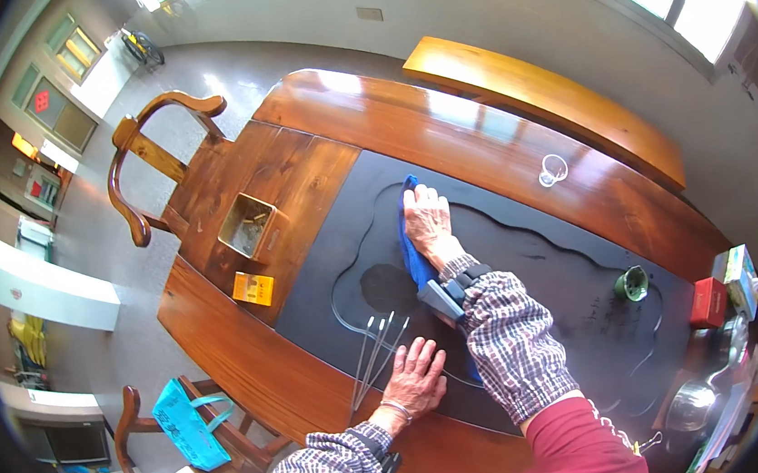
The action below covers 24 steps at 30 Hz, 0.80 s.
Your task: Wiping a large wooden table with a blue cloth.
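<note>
My right hand (427,221) presses flat on a blue cloth (410,250) over a black stone tea tray (524,250) set into a wooden table (337,370). Part of the cloth is hidden under my forearm. A dark round patch (387,288) shows on the tray to the left of the cloth. My left hand (414,378) rests at the tray's near edge, its fingers apart and holding nothing. Several thin rods with white tips (372,360) lie just left of it. A small green cup (632,284) is on the tray's right part.
A metal tin with cigarette butts (248,228) and a yellow pack (252,288) are at the left. A clear glass (553,170) is near the far edge. A red box (708,302), a tissue box (739,280) and a glass pot (696,404) stand right. Chairs and a bench (544,104) surround the table.
</note>
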### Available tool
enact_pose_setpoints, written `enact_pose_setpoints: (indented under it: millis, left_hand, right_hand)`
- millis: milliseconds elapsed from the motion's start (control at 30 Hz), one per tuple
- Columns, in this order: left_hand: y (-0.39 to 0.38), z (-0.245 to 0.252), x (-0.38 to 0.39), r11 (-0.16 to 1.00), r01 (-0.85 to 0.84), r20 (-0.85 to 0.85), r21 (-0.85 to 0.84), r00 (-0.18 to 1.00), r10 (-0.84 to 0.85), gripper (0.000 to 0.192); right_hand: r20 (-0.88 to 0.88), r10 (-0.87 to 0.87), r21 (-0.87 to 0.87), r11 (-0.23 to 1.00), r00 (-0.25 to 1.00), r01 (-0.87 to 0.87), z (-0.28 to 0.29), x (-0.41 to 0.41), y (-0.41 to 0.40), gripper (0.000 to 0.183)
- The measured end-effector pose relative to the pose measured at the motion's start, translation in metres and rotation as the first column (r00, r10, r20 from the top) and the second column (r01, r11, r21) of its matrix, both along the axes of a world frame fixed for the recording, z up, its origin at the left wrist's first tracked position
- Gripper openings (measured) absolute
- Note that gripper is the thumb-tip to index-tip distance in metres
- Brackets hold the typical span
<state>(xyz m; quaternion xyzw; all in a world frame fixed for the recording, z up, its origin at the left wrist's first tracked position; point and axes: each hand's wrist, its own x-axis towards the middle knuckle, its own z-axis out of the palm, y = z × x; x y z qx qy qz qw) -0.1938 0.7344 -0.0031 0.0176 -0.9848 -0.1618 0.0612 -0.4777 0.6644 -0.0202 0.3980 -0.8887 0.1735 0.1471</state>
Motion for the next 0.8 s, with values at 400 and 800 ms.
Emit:
enact_pose_setpoints:
  millis: [400,800]
  left_hand:
    - [-0.001,-0.006,0.001,1.0,-0.014,-0.001,0.002,1.0,0.014,0.05]
    - [0.0,-0.007,0.002,0.999,-0.035,-0.02,-0.016,0.999,0.035,0.047]
  right_hand:
    - [-0.012,-0.073,0.034,0.997,0.997,0.073,0.0,-0.007,0.091,0.024]
    - [-0.017,-0.323,0.207,0.925,0.946,0.319,0.009,-0.007,0.248,0.027]
